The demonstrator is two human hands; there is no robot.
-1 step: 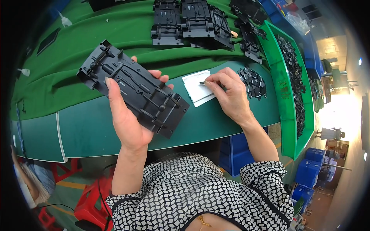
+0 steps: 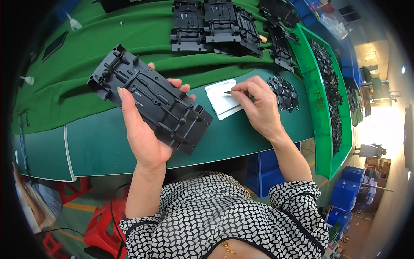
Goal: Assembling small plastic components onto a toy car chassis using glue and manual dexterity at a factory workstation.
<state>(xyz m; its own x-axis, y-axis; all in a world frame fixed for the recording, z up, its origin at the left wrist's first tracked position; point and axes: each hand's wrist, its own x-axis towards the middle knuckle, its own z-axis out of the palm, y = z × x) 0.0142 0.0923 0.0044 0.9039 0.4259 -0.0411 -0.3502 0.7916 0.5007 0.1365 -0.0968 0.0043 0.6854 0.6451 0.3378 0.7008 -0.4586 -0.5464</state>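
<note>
My left hand (image 2: 148, 138) is wrapped round a long black plastic chassis plate (image 2: 151, 97) from below, thumb along its near edge. The plate is tilted above the table, its moulded rods and pipes facing up. To the right, my right hand (image 2: 258, 103) pinches a small dark piece (image 2: 228, 92) between thumb and fingertips. That piece is over a flat white pad (image 2: 222, 101) on the table; whether it touches the pad I cannot tell. Just beyond my right hand lies a pile of small black pieces (image 2: 284, 93).
More black chassis plates (image 2: 187, 26) lie on the green cloth (image 2: 142, 26) at the back. A green bin (image 2: 321, 142) of small black parts stands at the right. Below the table (image 2: 95, 151) are a blue crate (image 2: 265, 172) and red stools (image 2: 103, 228). Another person's arm shows at far left.
</note>
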